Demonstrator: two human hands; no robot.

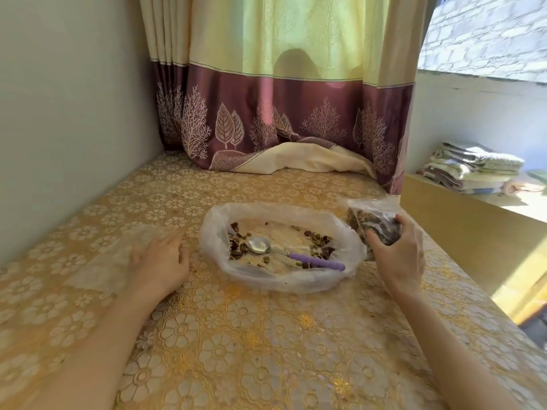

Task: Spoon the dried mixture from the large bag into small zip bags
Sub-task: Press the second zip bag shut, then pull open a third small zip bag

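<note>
The large clear bag (213, 232) lies open and spread flat in the middle of the table, with a little dried mixture (236, 247) left at its left and right ends. A spoon (284, 253) with a metal bowl and purple handle lies inside it. My right hand (396, 253) grips a small zip bag (373, 220) filled with brown mixture, just right of the large bag. My left hand (162, 261) rests with relaxed fingers on a flat empty clear bag (118, 255) on the table, left of the large bag.
The table (236, 335) wears a gold floral cover. A wall stands at the left. A curtain (281, 113) hangs at the back, its hem lying on the table. At the right, past the table's edge, folded towels (470, 167) sit on a ledge.
</note>
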